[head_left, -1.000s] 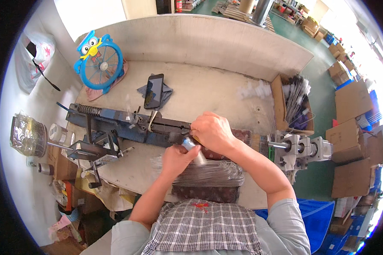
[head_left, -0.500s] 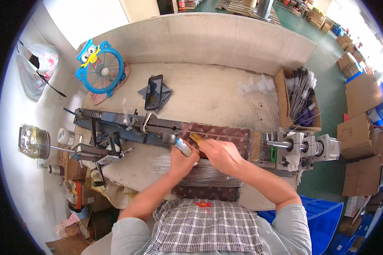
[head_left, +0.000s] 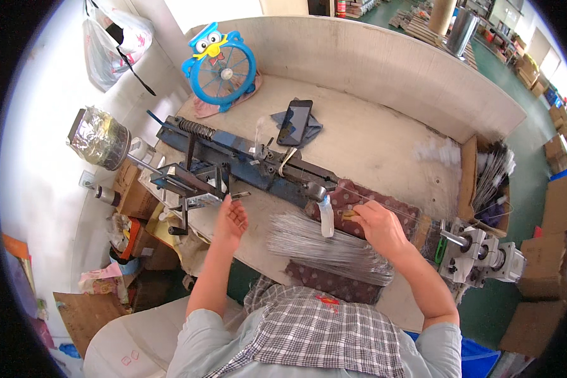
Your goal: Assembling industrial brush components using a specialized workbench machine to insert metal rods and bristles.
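My left hand (head_left: pixel 232 220) is beside the black and silver metal fixture (head_left: pixel 198 183) at the left, its fingers loosely curled and apart, with nothing visible in them. Its fingertips come close to a metal part; whether they touch it I cannot tell. My right hand (head_left: pixel 382 228) is closed on a small yellow tool (head_left: pixel 349 215), mostly covered by the fingers, over a brown dotted cloth (head_left: pixel 394 211). Left of it, a whitish tube (head_left: pixel 326 217) hangs from a rounded metal head (head_left: pixel 315 191) on the long blue-black bench rig (head_left: pixel 233 154). A bundle of thin metal wires (head_left: pixel 321 249) lies below.
A phone (head_left: pixel 295 123) lies on a grey cloth behind the rig. Beyond stands a blue toy-shaped fan (head_left: pixel 223 72). A cardboard box (head_left: pixel 468 176) with wires stands at the right, near a clamp-and-shaft unit (head_left: pixel 482 249). A foil-covered lamp (head_left: pixel 101 138) is at the left.
My left hand has let go of the whitish tube and moved left to the metal fixture. My right hand keeps the yellow tool. The view has turned, shifting the bench rightward.
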Tool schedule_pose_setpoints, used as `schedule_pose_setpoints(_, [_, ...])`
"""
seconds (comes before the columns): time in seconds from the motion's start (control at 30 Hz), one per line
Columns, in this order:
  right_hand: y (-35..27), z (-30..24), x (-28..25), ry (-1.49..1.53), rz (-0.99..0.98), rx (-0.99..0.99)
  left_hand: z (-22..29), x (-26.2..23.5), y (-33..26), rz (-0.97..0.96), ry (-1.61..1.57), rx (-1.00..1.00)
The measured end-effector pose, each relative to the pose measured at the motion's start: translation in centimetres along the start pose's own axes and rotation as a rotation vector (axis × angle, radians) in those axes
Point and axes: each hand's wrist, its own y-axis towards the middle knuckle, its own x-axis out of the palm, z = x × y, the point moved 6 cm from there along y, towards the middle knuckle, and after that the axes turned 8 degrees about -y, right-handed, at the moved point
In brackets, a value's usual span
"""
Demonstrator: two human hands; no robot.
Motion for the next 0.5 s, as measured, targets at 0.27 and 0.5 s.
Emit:
schedule_pose_setpoints(0.27, [-1.0, -0.6, -1.6, 0.045, -0.128, 0.084, -0.1, -0.3, 1.4, 0.016, -0.049, 0.121])
schedule_pose_setpoints(0.5, [0.1, 0.6, -6.8, -0.059, 0.196, 0.049, -7.6, 10.8, -6.9, -0.443, 0.217, 0.123])
